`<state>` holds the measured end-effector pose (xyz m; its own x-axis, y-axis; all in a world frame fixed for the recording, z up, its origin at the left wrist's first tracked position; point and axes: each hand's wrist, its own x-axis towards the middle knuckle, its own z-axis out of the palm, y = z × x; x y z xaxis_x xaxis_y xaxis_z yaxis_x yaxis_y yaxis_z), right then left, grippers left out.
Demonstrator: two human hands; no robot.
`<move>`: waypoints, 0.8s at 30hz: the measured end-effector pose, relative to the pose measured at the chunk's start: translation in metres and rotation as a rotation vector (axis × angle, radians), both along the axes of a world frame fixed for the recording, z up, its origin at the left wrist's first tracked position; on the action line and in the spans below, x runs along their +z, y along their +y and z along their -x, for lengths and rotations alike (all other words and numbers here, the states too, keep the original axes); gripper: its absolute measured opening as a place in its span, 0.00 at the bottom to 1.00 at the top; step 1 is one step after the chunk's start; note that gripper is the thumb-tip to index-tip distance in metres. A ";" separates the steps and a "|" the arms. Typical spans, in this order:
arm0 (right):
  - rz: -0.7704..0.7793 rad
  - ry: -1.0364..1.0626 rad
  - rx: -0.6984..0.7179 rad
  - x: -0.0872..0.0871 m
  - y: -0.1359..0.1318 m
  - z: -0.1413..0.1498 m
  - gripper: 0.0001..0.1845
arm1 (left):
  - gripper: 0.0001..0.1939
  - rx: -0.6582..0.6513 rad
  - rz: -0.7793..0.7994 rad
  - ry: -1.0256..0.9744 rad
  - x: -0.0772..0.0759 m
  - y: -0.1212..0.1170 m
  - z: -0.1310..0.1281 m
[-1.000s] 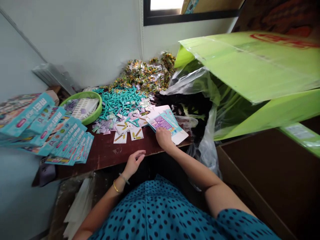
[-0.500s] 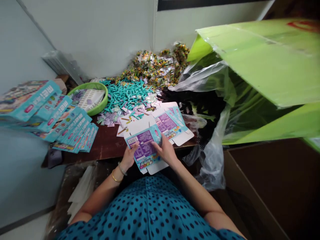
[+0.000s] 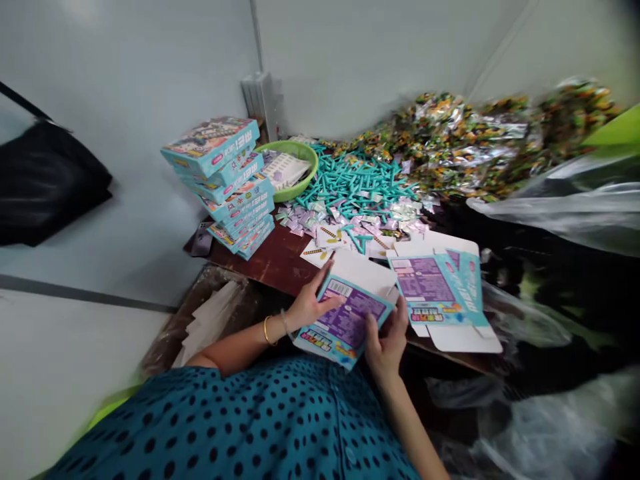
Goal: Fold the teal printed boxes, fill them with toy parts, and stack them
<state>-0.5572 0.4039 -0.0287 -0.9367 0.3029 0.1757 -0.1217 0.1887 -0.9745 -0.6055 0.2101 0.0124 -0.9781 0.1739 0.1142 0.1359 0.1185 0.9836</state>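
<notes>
A blue and purple cardboard box (image 3: 345,320), its white end flap raised, is held in front of my body. My left hand (image 3: 311,303) grips its left side, thumb on the printed purple panel. On the right side my right hand (image 3: 389,339) closes around the edge, thumb also on the panel. Flattened box blanks (image 3: 425,283) lie on the table just right of the held box. Beyond it rest white printed cards (image 3: 330,237) and a heap of small turquoise sticks (image 3: 360,187) with little purple and silver packets (image 3: 305,219) around them.
A leaning stack of filled-out boxes (image 3: 220,153) stands at the table's left end beside a green basket (image 3: 313,163) of sheets. Shiny wrapped packets (image 3: 465,147) pile along the wall. Clear plastic (image 3: 560,193) hangs at right. A black bag (image 3: 50,180) hangs far left.
My view has swung left. The box has come off the blanks toward my body, its sides now more opened out, and my right hand has moved to its right edge.
</notes>
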 end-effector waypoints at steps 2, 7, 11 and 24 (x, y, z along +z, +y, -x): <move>-0.032 -0.015 -0.015 0.000 0.002 0.000 0.41 | 0.46 -0.083 0.042 -0.034 -0.008 -0.001 -0.006; -0.100 -0.089 0.075 -0.002 0.012 0.008 0.30 | 0.42 -0.065 0.070 0.012 -0.027 -0.009 -0.011; -0.080 -0.101 0.084 -0.015 0.016 0.015 0.32 | 0.32 0.346 0.168 0.244 -0.024 -0.056 0.006; 0.012 -0.228 0.004 -0.076 0.035 0.024 0.35 | 0.16 0.989 0.680 0.218 -0.078 -0.219 0.015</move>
<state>-0.5807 0.4392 -0.1048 -0.9529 0.3001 -0.0442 0.1011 0.1769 -0.9790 -0.6206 -0.0086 -0.0660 -0.6940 -0.5466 0.4687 -0.1501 0.7465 0.6483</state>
